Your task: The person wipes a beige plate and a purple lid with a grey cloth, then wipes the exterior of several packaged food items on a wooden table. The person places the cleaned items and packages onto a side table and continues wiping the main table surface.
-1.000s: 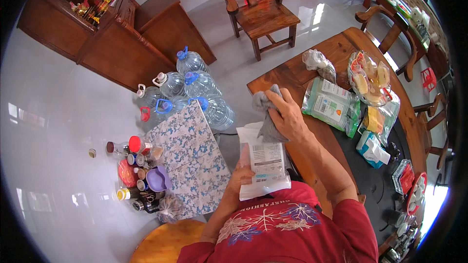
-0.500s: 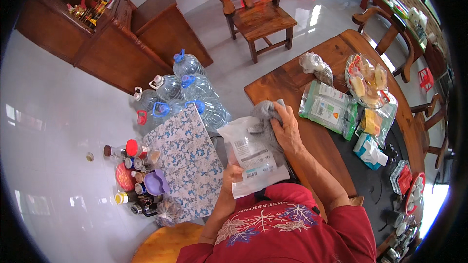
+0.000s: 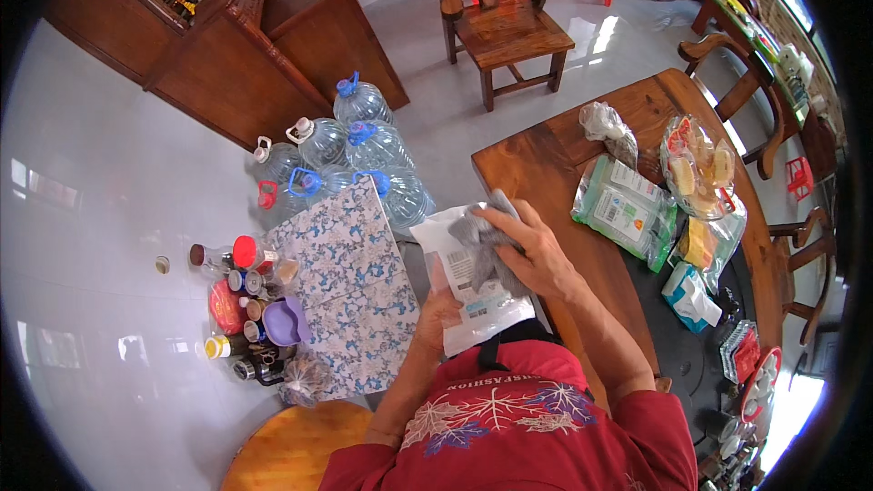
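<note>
Across the packet, grey cloth; beyond, bottles.

A wooden armchair stands on light-streaked grey floor near a brown cabinet.

A brown wooden table bears a clear plastic bag and green-edged plastic packet; its black panel bears a blue-and-white tissue pack.

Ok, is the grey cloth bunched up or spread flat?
Bunched up: the grey cloth shows crumpled folds under the right hand, against the white packet.
</note>
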The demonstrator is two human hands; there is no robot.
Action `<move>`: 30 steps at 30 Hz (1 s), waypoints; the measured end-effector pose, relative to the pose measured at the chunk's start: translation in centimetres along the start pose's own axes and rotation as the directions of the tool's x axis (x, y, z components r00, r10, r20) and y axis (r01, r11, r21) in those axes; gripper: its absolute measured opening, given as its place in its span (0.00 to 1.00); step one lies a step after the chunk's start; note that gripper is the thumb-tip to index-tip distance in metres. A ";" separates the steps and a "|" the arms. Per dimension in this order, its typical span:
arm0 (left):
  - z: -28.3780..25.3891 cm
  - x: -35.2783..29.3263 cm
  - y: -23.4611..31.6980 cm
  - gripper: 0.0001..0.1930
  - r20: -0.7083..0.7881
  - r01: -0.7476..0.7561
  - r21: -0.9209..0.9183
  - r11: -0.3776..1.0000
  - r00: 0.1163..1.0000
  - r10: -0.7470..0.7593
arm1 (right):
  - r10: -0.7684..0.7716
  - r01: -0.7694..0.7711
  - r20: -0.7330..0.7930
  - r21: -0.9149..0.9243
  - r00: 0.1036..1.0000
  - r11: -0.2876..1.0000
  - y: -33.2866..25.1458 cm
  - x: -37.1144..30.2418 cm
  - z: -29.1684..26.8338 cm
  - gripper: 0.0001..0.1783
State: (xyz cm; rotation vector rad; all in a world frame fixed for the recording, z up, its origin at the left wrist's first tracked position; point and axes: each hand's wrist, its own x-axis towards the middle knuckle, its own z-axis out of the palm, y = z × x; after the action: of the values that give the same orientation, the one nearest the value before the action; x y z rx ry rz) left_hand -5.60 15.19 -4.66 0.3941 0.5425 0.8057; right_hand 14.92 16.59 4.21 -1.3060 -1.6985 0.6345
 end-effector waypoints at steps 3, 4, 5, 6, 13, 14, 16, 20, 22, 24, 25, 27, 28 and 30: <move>0.2 0.3 -0.4 0.32 -0.046 0.014 -0.071 0.997 0.999 -0.017 | -0.071 0.064 -0.015 -0.284 0.997 0.957 0.4 0.8 3.1 0.29; 0.0 0.4 -0.3 0.31 -0.072 0.021 -0.122 0.992 0.997 -0.030 | -0.093 0.091 0.012 -0.368 0.996 0.925 0.1 0.7 4.1 0.28; 0.3 0.4 0.1 0.31 -0.105 -0.002 -0.138 0.990 0.994 -0.013 | -0.072 0.090 0.056 -0.447 0.996 0.890 -0.9 0.1 4.6 0.25; 0.8 0.3 0.7 0.31 -0.139 -0.026 -0.154 0.988 0.990 0.004 | -0.099 0.143 0.112 -0.516 0.989 0.844 -1.6 -0.4 5.0 0.24; -2.8 1.0 2.3 0.29 -0.148 -0.089 -0.231 0.969 0.987 0.056 | -0.147 0.275 0.500 -0.193 0.853 0.942 -2.4 -6.4 5.8 0.25; -2.9 0.8 2.6 0.28 -0.197 -0.085 -0.204 0.975 0.979 0.044 | -0.159 0.245 0.507 -0.108 0.847 0.963 -1.6 -6.7 5.1 0.25; -3.5 0.6 3.0 0.27 -0.210 -0.109 -0.274 0.956 0.976 0.051 | -0.172 0.165 0.515 0.059 0.840 0.985 -0.5 -7.4 4.1 0.26; -3.3 0.9 2.8 0.26 -0.200 -0.165 -0.320 0.933 0.974 0.104 | 0.237 -0.236 -0.001 0.023 0.972 0.971 -1.3 -3.6 2.2 0.30; -2.9 1.1 2.4 0.26 -0.234 -0.191 -0.334 0.923 0.965 0.115 | 0.181 -0.187 -0.048 -0.168 0.982 0.968 0.1 -3.8 3.5 0.29; -2.4 1.5 2.3 0.26 -0.260 -0.210 -0.310 0.927 0.957 0.129 | 0.129 -0.132 -0.029 -0.298 0.991 0.945 0.4 -4.2 4.1 0.29; -2.4 1.6 2.2 0.26 -0.283 -0.230 -0.296 0.927 0.948 0.145 | 0.106 -0.095 0.014 -0.326 0.994 0.940 -0.3 -4.7 4.5 0.28; -3.0 1.8 2.2 0.26 -0.271 -0.231 -0.265 0.936 0.949 0.158 | 0.114 -0.060 0.168 -0.296 0.979 0.953 -1.2 -6.2 5.1 0.28; -3.3 1.7 2.6 0.26 -0.270 -0.238 -0.249 0.939 0.948 0.168 | 0.102 -0.047 0.265 -0.207 0.959 0.977 -1.5 -6.6 5.4 0.28; -3.3 1.4 2.4 0.28 -0.262 -0.216 -0.239 0.947 0.953 0.152 | 0.049 -0.044 0.455 -0.021 0.889 0.999 -2.2 -6.9 5.7 0.28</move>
State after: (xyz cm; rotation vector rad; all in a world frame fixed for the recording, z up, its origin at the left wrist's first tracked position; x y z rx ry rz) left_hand -8.17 18.21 -6.45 0.0991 0.6187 1.1031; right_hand 9.30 10.00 0.92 -1.2732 -2.0494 1.0256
